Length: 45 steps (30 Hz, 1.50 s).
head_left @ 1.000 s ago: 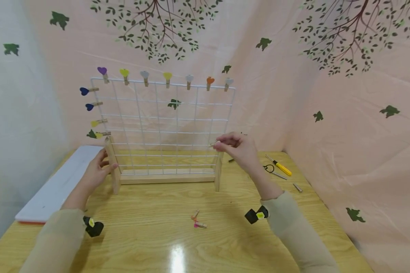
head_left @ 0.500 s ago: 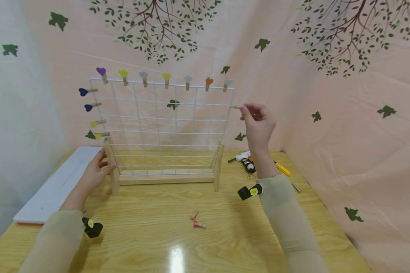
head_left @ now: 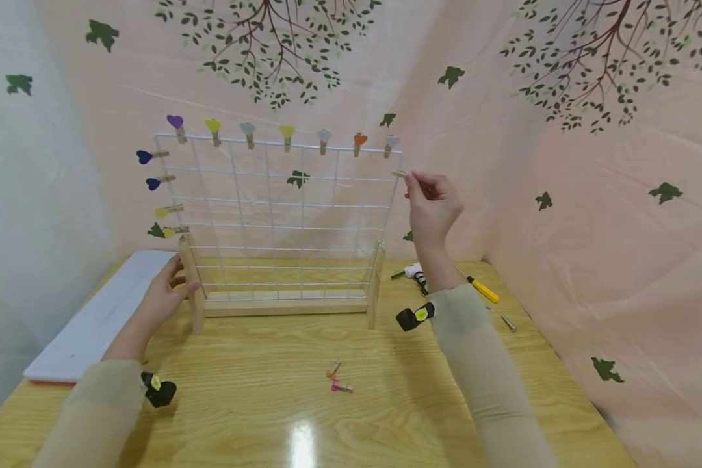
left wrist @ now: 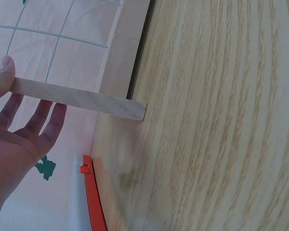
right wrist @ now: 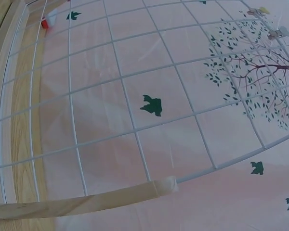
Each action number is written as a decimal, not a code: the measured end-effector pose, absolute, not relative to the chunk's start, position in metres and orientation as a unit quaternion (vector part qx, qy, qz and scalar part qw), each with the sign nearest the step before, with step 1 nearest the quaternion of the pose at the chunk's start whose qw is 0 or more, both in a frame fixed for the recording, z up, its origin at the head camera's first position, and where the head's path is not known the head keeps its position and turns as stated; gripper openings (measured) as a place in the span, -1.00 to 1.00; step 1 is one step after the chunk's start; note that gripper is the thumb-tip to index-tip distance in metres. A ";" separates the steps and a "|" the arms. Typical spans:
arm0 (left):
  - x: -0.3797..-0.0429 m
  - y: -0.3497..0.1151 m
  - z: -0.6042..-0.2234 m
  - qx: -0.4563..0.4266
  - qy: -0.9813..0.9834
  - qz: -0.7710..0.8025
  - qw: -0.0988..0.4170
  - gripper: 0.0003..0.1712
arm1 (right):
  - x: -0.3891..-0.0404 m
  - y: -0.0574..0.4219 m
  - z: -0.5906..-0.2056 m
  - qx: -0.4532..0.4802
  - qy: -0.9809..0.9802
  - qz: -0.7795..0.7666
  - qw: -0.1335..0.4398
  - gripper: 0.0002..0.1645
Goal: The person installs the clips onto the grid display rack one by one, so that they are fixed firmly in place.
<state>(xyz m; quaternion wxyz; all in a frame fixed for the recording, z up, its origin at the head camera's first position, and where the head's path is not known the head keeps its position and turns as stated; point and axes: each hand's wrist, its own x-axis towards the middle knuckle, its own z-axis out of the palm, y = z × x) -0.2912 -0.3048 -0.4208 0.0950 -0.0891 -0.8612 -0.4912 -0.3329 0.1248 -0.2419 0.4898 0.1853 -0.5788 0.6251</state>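
A white wire grid (head_left: 272,205) stands in a wooden stand (head_left: 286,305). Heart-topped mini clothespins line its top bar and left side, among them a purple one (head_left: 175,123) and an orange one (head_left: 359,142). My left hand (head_left: 165,296) grips the stand's left post (left wrist: 77,96), thumb on one side and fingers on the other. At the grid's upper right edge, my right hand (head_left: 435,205) pinches a small wooden clothespin (head_left: 399,173); its top is hidden by the fingers. The right wrist view shows the grid and right post (right wrist: 111,199), but not the hand.
Two loose clothespins (head_left: 342,386) lie on the table in front of the stand. At the right are a glue gun (head_left: 409,270), a yellow-handled screwdriver (head_left: 482,289) and a small metal rod (head_left: 508,323). A white board (head_left: 99,318) lies at the left.
My right hand has gone up from the lower right of the grid to its upper right edge, carrying the clothespin, then slightly left onto the side wire. The left hand stays on the post.
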 end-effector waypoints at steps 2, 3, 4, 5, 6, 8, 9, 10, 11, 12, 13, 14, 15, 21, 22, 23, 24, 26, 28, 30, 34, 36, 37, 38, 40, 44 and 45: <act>-0.292 -0.305 -0.421 -0.090 -0.860 -0.493 0.095 -0.18 | -0.333 0.124 -0.242 0.188 -0.582 0.617 0.495 -0.79; -0.292 -0.305 -0.421 -0.091 -0.860 -0.494 0.095 -0.19 | -0.333 0.124 -0.242 0.189 -0.582 0.616 0.496 -0.79; -0.292 -0.305 -0.421 -0.091 -0.859 -0.494 0.095 -0.19 | -0.333 0.124 -0.243 0.190 -0.587 0.611 0.497 -0.78; -0.292 -0.305 -0.421 -0.091 -0.859 -0.495 0.095 -0.19 | -0.333 0.124 -0.243 0.191 -0.591 0.606 0.497 -0.78; -0.292 -0.305 -0.421 -0.091 -0.860 -0.494 0.095 -0.20 | -0.332 0.124 -0.242 0.190 -0.594 0.604 0.496 -0.78; -0.293 -0.306 -0.421 -0.090 -0.861 -0.492 0.094 -0.20 | -0.332 0.124 -0.242 0.195 -0.604 0.598 0.490 -0.76; -0.293 -0.306 -0.421 -0.090 -0.862 -0.491 0.094 -0.20 | -0.331 0.124 -0.241 0.195 -0.610 0.596 0.485 -0.75; -0.293 -0.306 -0.421 -0.090 -0.862 -0.490 0.093 -0.20 | -0.330 0.125 -0.241 0.195 -0.616 0.595 0.478 -0.74; -0.293 -0.306 -0.421 -0.089 -0.862 -0.491 0.093 -0.20 | -0.329 0.126 -0.240 0.196 -0.622 0.595 0.469 -0.72; -0.292 -0.306 -0.421 -0.089 -0.862 -0.491 0.092 -0.20 | -0.328 0.127 -0.240 0.195 -0.627 0.595 0.463 -0.71; -0.292 -0.306 -0.421 -0.090 -0.861 -0.492 0.092 -0.20 | -0.326 0.129 -0.239 0.195 -0.632 0.594 0.458 -0.69; -0.292 -0.305 -0.420 -0.091 -0.860 -0.493 0.092 -0.20 | -0.323 0.130 -0.238 0.195 -0.636 0.593 0.454 -0.67; -0.291 -0.305 -0.420 -0.091 -0.860 -0.494 0.093 -0.20 | -0.320 0.131 -0.237 0.195 -0.639 0.593 0.450 -0.67; -0.289 -0.302 -0.418 -0.093 -0.857 -0.498 0.095 -0.21 | -0.296 0.134 -0.243 0.248 -0.657 0.570 0.427 -0.68; -0.289 -0.302 -0.417 -0.092 -0.857 -0.499 0.094 -0.21 | -0.292 0.134 -0.248 0.263 -0.667 0.560 0.415 -0.67; -0.289 -0.302 -0.417 -0.092 -0.857 -0.499 0.094 -0.20 | -0.290 0.134 -0.255 0.276 -0.682 0.547 0.399 -0.67; -0.288 -0.302 -0.417 -0.091 -0.856 -0.500 0.093 -0.20 | -0.289 0.134 -0.263 0.285 -0.699 0.534 0.381 -0.66; -0.288 -0.302 -0.417 -0.090 -0.856 -0.501 0.092 -0.20 | -0.287 0.133 -0.283 0.309 -0.737 0.498 0.337 -0.63; -0.288 -0.302 -0.417 -0.090 -0.855 -0.501 0.093 -0.21 | -0.286 0.131 -0.307 0.334 -0.769 0.464 0.286 -0.59; -0.288 -0.302 -0.417 -0.090 -0.856 -0.501 0.094 -0.21 | -0.284 0.128 -0.331 0.357 -0.800 0.424 0.228 -0.54; -0.288 -0.303 -0.416 -0.089 -0.856 -0.499 0.097 -0.22 | -0.277 0.120 -0.375 0.413 -0.834 0.347 0.118 -0.48; -0.287 -0.302 -0.416 -0.089 -0.856 -0.499 0.097 -0.22 | -0.275 0.116 -0.394 0.439 -0.838 0.315 0.075 -0.47; -0.287 -0.302 -0.416 -0.089 -0.856 -0.500 0.097 -0.22 | -0.274 0.114 -0.402 0.453 -0.836 0.305 0.055 -0.47; -0.287 -0.302 -0.416 -0.090 -0.855 -0.501 0.097 -0.22 | -0.273 0.113 -0.410 0.467 -0.833 0.295 0.037 -0.48; -0.287 -0.301 -0.415 -0.091 -0.855 -0.501 0.096 -0.22 | -0.273 0.110 -0.423 0.494 -0.824 0.277 0.005 -0.50; -0.287 -0.300 -0.415 -0.092 -0.855 -0.502 0.094 -0.22 | -0.273 0.108 -0.441 0.535 -0.807 0.247 -0.052 -0.58; -0.287 -0.300 -0.415 -0.091 -0.855 -0.502 0.094 -0.22 | -0.273 0.107 -0.444 0.540 -0.803 0.243 -0.065 -0.61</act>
